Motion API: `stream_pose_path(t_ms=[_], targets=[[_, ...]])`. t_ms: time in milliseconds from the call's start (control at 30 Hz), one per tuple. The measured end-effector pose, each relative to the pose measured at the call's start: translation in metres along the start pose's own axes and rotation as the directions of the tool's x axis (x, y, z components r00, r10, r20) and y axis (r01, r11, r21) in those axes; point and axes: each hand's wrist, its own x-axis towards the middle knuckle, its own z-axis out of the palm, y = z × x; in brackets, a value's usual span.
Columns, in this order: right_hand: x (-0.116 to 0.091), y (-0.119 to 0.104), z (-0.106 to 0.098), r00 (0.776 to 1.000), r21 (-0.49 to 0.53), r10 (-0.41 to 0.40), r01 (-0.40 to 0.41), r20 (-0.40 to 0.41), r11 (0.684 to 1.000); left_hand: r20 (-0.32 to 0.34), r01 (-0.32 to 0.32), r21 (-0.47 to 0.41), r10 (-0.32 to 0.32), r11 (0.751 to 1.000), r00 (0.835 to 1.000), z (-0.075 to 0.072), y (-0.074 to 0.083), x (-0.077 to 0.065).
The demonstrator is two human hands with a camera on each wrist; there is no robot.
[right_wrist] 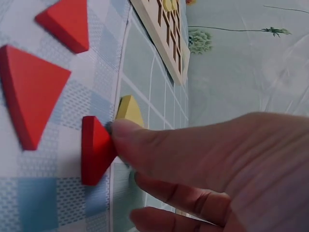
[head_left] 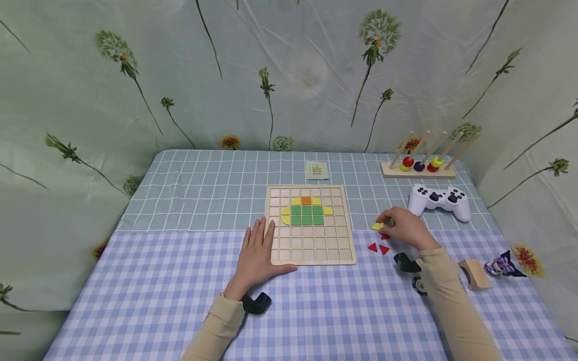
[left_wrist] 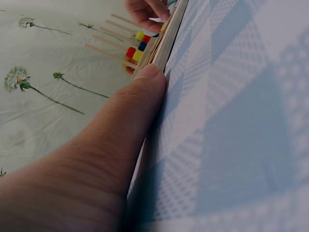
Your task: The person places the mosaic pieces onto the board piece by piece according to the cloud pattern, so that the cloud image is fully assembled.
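Observation:
My left hand (head_left: 256, 255) lies flat with fingers spread at the left edge of a wooden grid board (head_left: 311, 245); its thumb (left_wrist: 145, 87) runs along the front edge. On the board, green squares (head_left: 307, 215), an orange square (head_left: 306, 200) and yellow pieces (head_left: 285, 215) form a shape. To the right of the board, my right hand (head_left: 406, 228) pinches a small yellow piece with a curved edge (right_wrist: 129, 110) between thumb and forefinger, close over the cloth. A red triangle (right_wrist: 95, 151) sits right at the thumb tip, and the forefinger is mostly hidden behind the thumb. Two more red triangles (right_wrist: 34, 92) lie nearby.
A small pattern card (head_left: 317, 170) lies behind the board. At the back right stands a wooden peg rack (head_left: 417, 171) with coloured beads, and a white game controller (head_left: 439, 199) before it. A wooden arch block (head_left: 475, 275) and a purple-and-white figure (head_left: 502, 265) lie beyond the right forearm.

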Motion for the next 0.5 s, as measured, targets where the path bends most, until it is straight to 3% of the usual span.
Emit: stream_pose_path(t_ms=[267,500], targets=[[0.002,-0.001,-0.001,1.000,0.065,0.003,-0.004,0.007,0.998,-0.004,-0.008,-0.003,0.008,1.000,1.000,0.001,0.000,0.000],[0.002,-0.013,0.012,0.989,0.067,-0.116,0.123,-0.095,0.990,0.000,0.001,-0.007,-0.001,1.000,1.000,0.000,0.000,0.000]])
